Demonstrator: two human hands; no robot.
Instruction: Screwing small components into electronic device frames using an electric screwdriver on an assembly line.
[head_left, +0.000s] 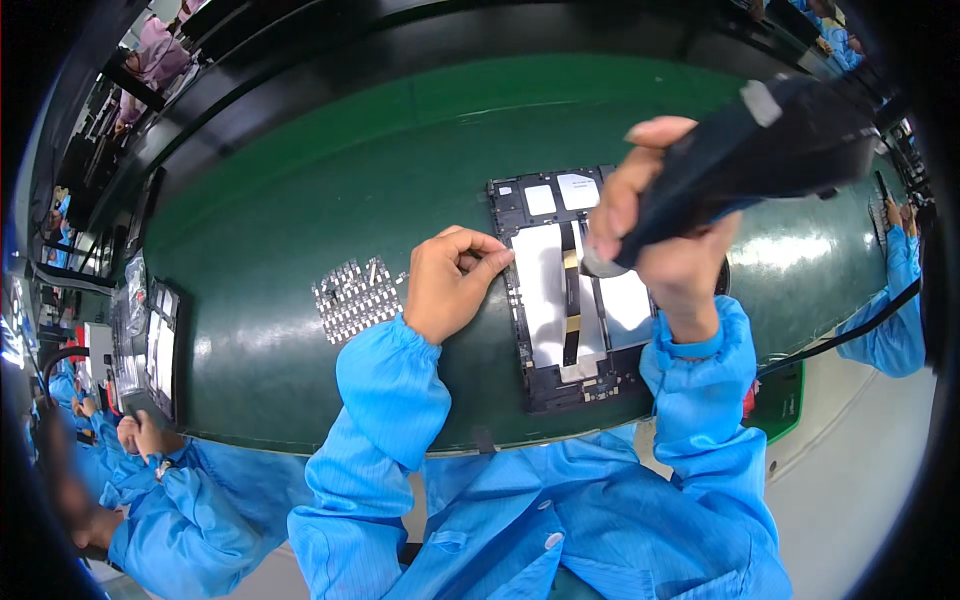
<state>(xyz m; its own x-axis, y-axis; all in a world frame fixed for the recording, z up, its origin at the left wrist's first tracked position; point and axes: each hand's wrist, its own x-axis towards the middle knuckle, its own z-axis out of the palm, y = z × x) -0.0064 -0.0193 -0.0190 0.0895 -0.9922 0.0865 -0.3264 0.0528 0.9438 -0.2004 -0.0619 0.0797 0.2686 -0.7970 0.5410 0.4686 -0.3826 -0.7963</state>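
Under the right hand (687,272), gripping a tool (765,150), lies a black-framed, silver-panelled device (540,290), left hand (452,280) pinched at its edge.

An electronics assembly workshop is suggested by the green table (250,225), where an opened device (541,310) is laid near the front edge and small parts (357,302) are spread to its left. Matching blue coats (392,385) are worn, also by co-workers (205,520) at the left and right edges.
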